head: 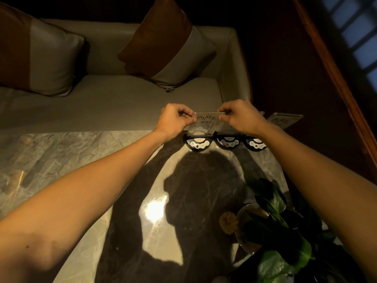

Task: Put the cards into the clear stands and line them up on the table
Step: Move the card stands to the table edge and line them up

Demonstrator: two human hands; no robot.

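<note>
A dim room with warm light: a pale sofa with two brown-and-cream cushions runs along the far side of a polished marble desk, and a dark wooden frame with a window rises at the right. The desk's far edge meets the sofa seat just behind the work. The left and middle of the glossy surface lie bare, carrying only a bright lamp reflection and the person's shadow. At the near right a leafy plant in a bowl crowds the corner.

Three black half-round bases stand side by side along the far edge, each with small buttons. The left hand and right hand pinch the two top corners of a clear stand on the leftmost base, fingers pressed on the upper rim. A printed card shows through it, its characters upside down from here. Another clear stand tilts just beyond the right wrist.
</note>
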